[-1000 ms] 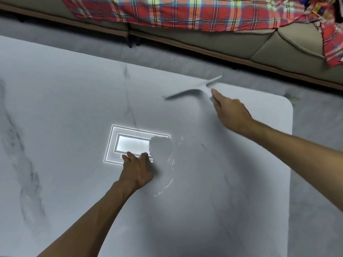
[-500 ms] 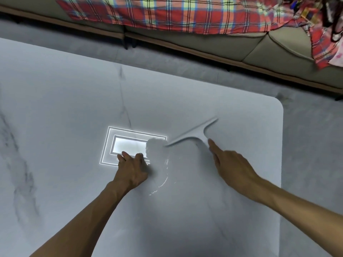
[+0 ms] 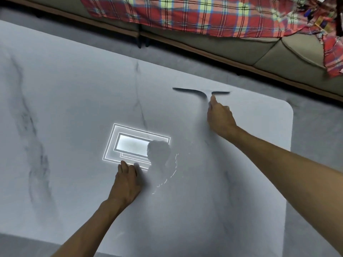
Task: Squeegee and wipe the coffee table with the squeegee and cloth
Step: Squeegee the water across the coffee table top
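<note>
squeegee [image 3: 201, 91]: near tabletop [image 3: 74, 108] far right corner, blade flat | your right hand [image 3: 220, 117] grip closed on handle, forefinger along it | light, stiff, slides easily on slick tabletop; hold handle low | left hand [image 3: 128, 179] pressed flat, cloth unseen.

My left hand [image 3: 128, 180] presses flat on the coffee table [image 3: 61, 112], near the middle, and its forearm bars the near centre. My right hand [image 3: 220, 118] grips the squeegee [image 3: 201, 91] towards the far right, the blade lying across just short of the far edge; that arm cuts diagonally over the right side. Between my two arms the tabletop is open, with only streaks of water [image 3: 171, 169] on it. The whole left half of the top is bare and free to sweep. Beyond the far edge, a strip of floor separates the table from the sofa [image 3: 278, 51] and its plaid blanket [image 3: 194, 13].
</note>
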The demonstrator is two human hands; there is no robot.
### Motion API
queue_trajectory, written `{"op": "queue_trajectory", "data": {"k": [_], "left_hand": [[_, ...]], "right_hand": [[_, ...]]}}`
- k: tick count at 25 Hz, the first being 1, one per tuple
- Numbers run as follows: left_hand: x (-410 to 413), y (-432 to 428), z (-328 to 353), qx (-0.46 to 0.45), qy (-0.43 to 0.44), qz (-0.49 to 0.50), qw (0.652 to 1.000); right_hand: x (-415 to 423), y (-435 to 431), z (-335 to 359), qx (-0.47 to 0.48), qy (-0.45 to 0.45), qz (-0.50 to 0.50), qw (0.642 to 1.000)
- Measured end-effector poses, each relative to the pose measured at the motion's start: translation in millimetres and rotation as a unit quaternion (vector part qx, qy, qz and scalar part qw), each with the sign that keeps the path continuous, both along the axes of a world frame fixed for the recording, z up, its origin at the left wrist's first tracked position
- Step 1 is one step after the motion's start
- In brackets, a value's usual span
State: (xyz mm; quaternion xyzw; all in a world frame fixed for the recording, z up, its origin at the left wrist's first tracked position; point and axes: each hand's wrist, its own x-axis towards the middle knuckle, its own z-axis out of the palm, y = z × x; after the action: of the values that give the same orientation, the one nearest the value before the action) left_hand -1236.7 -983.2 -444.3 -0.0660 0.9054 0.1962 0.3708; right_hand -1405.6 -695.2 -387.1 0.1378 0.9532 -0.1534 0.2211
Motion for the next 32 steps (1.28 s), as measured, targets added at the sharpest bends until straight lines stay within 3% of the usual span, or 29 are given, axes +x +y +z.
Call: {"op": "queue_trajectory", "data": {"k": [17,21,25,29,32], "left_hand": [[115.9,-21.9,10.5,0.014,-0.035,0.044,0.998],[133.2,-27.0,6.5,0.066,-0.042,0.064,0.995],[148.7,-36.7,11.9,0.085,0.014,0.132,0.988],[150.6,-52.3,17.7,0.063,0.077,0.238,0.966],[153.8,-72.4,18.6,0.042,0.135,0.342,0.929]], "right_hand": [[255.0,-10.1,31.0,-0.014,-0.044,0.040,0.998],[281.5,1.1,52.5,0.004,-0.066,0.070,0.995],[285.5,-9.2,67.5,0.013,-0.011,0.091,0.996],[281.5,-37.7,70.1,-0.018,0.014,0.193,0.981],[281.2,-73.4,56.3,-0.026,-0.001,0.412,0.911]]}}
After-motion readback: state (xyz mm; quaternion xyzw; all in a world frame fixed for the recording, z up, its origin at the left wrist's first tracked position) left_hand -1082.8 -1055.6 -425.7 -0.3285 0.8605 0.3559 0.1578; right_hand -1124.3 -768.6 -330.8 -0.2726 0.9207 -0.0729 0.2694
